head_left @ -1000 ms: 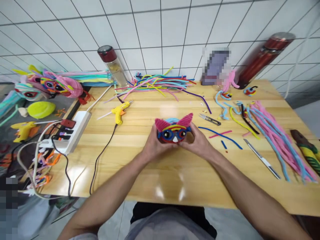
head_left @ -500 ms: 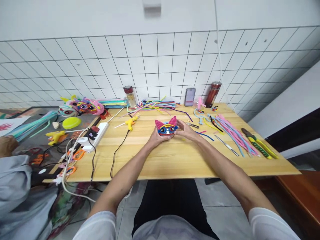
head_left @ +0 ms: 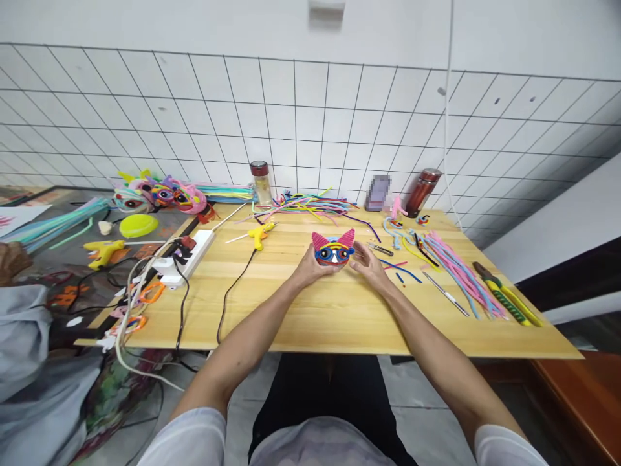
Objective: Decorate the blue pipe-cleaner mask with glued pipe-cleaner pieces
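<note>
A small animal head of coiled pipe cleaners point(head_left: 334, 251) faces me above the middle of the table, with pink pointed ears, blue-rimmed eyes and a white nose. My left hand point(head_left: 310, 266) is closed around its left side and underside, thumb in front. Beside the head's right edge, my right hand point(head_left: 369, 265) has loosely curved, parted fingers; whether a fingertip touches the head is unclear. Just right of that hand lie a craft knife point(head_left: 381, 249) and short blue and red pipe cleaner pieces point(head_left: 400, 277).
A yellow glue gun point(head_left: 259, 236) and a white power strip point(head_left: 189, 259) with trailing cables lie left. Rightward are pink and blue pipe cleaners point(head_left: 456, 272), a silver pen-like tool point(head_left: 445, 293) and pliers point(head_left: 507, 296). Bottles stand behind. A co-worker's sleeve point(head_left: 22, 336) shows at far left.
My right hand has eased away from the head's side, its fingers more apart. The left hand still holds the head. The whole view has shifted and tilted slightly.
</note>
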Available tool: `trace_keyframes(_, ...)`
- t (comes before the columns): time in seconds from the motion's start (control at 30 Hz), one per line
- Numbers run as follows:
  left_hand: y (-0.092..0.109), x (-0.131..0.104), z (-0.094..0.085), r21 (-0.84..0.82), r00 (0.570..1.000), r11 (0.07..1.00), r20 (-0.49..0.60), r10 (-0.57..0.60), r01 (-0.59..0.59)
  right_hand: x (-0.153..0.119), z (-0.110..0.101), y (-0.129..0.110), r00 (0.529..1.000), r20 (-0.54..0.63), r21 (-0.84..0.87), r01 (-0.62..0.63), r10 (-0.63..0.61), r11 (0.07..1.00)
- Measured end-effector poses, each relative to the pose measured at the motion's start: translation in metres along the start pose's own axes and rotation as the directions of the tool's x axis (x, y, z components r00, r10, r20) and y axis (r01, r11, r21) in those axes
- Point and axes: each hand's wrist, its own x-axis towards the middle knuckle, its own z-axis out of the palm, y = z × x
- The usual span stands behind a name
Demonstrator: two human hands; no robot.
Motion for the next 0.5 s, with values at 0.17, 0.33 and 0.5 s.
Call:
trace_keyframes(0.17, -0.002, -0.001, -0.002, 0.008, 0.999, 0.999, -0.005, -0.035, 0.035, -0.009, -0.012, 0.003, 0.999, -0.045, 0.063, 0.009, -0.006, 0.998)
trace_keyframes(0.33, -0.002, -0.003, -0.006, 0.003, 0.999, 0.999, 0.004, -0.045, 0.045, -0.007, -0.014, -0.001, 0.996, -0.085, 0.113, 0.039, -0.029, 0.993)
trace_keyframes(0.5, -0.002, -0.003, -0.011, -0.064, 0.997, 0.996, -0.041, -0.06, 0.058, -0.006, -0.016, -0.003, 0.992, -0.127, 0.138, 0.021, -0.003, 0.99)
